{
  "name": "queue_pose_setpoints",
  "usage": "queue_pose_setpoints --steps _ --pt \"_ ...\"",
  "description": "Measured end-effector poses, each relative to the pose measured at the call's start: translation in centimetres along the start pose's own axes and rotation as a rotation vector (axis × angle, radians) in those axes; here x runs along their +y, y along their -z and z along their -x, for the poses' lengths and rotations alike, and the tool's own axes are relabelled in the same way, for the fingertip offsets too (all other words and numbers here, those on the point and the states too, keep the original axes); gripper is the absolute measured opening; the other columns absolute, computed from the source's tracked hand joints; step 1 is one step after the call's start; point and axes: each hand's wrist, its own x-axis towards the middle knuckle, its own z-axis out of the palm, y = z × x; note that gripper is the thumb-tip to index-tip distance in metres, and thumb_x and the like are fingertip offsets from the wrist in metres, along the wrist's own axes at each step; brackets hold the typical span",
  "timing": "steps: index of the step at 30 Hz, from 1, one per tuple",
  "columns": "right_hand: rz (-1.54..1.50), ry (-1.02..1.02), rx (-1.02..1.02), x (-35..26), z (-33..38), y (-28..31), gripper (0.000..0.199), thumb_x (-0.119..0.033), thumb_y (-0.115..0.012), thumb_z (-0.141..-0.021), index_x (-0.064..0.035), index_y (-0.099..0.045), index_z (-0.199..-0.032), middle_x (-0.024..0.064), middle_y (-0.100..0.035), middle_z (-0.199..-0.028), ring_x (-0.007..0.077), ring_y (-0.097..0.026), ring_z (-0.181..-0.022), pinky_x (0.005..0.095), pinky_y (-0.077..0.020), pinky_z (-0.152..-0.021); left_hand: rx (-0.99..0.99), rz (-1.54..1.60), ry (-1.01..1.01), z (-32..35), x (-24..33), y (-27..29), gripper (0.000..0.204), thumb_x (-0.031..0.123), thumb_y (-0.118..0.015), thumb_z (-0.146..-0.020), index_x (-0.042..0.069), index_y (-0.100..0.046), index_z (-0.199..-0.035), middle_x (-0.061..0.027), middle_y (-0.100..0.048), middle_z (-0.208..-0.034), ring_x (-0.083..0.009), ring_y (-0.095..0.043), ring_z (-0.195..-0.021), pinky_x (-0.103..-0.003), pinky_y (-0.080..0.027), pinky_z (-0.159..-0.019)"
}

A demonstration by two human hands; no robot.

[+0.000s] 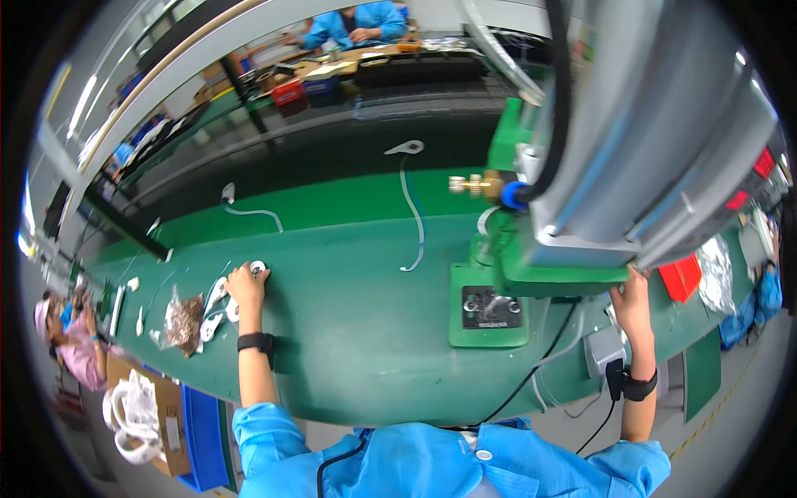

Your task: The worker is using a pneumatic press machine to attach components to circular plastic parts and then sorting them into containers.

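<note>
Left hand [246, 286] on small white part [258, 267], far left of green press [498, 282] on counter [365, 349]; fingers pinch it to pick up. Right hand [631, 300] under press's right edge; grip hidden, cannot tell. More white parts [214, 311] beside left hand, handy.

At a green workbench [357, 290], a person in a blue smock reaches out both arms — the left hand [246, 286] resting on a cluster of small white parts [217, 305] beside a clear plastic bag [184, 322], the right hand [633, 297] raised to the underside of a green-and-grey press machine [631, 149]. Both wrists carry black bands. Long white strips [413, 207] lie across the bench — a blue-clad worker [357, 23] sits beyond.
</note>
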Motion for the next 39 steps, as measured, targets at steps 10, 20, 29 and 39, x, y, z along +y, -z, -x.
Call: queue_pose_setpoints --steps 10,20,29,39 --pt "-0.07 -0.073 -0.04 -4.4 -0.4 1.2 0.015 -0.004 -0.062 -0.073 -0.002 -0.065 -0.087 0.0127 -0.059 -0.074 0.0284 -0.057 -0.069 0.0357 -0.0454 -0.064 -0.408 1.446 -0.828 11.3 25.3 21.3 0.037 0.016 -0.077 -0.062 0.001 -0.062 -0.093 -0.0113 -0.06 -0.093 -0.023 -0.062 -0.08 -0.032 -0.049 -0.067" --pt "-0.065 -0.157 -0.052 -2.8 0.7 2.3 0.014 -0.006 -0.063 -0.074 -0.0023 -0.065 -0.087 0.0108 -0.058 -0.074 0.0239 -0.056 -0.065 0.0339 -0.045 -0.061 -0.334 1.267 -0.856 13.6 26.6 21.2 0.038 0.024 -0.076 -0.064 0.005 -0.063 -0.094 -0.009 -0.065 -0.081 -0.024 -0.063 -0.068 -0.032 -0.049 -0.061" --pt "-0.125 -0.045 0.036 -4.8 -0.6 1.1 0.015 -0.005 -0.063 -0.073 -0.0021 -0.064 -0.088 0.0129 -0.059 -0.084 0.0299 -0.057 -0.07 0.0359 -0.0456 -0.063 -0.332 1.334 -0.856 12.7 27.1 19.8 0.042 0.027 -0.077 -0.061 0.005 -0.063 -0.094 -0.0085 -0.066 -0.084 -0.0255 -0.064 -0.074 -0.033 -0.05 -0.066" --pt "-0.107 -0.098 0.001 -5.0 -0.7 1.2 0.011 -0.002 -0.062 -0.072 -0.0011 -0.063 -0.082 0.0178 -0.059 -0.075 0.0348 -0.057 -0.069 0.0374 -0.0462 -0.061 -0.498 1.192 -0.938 13.2 27.0 15.9 0.044 0.028 -0.076 -0.063 0.007 -0.062 -0.098 -0.0088 -0.063 -0.09 -0.0278 -0.061 -0.081 -0.036 -0.048 -0.073"
